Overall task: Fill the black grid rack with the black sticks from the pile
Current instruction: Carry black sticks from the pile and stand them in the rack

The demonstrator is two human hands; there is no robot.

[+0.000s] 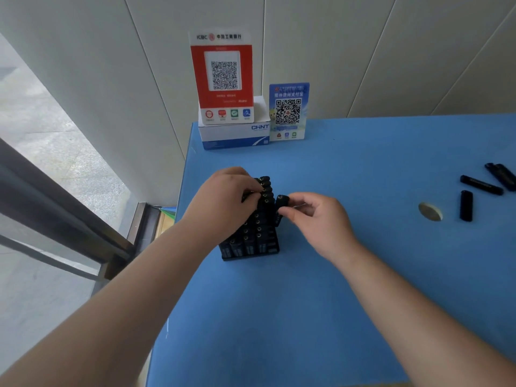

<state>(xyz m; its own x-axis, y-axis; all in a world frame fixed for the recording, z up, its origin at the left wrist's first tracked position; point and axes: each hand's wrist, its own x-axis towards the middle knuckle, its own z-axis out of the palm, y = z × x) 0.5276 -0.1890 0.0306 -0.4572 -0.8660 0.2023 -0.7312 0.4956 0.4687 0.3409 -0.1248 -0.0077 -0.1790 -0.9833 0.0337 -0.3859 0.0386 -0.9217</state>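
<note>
The black grid rack [252, 251] was stood on the blue table, nearly filled with upright black sticks [261, 213] showing gold-ringed tops; one stick [280, 205] was held tilted at its right edge, and four loose sticks [480, 185] lay well apart, far right

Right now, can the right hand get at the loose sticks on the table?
Probably yes, but not yet: the right hand is pinching a stick at the rack. The loose sticks lie farther right on bare blue table, nothing between.
</note>
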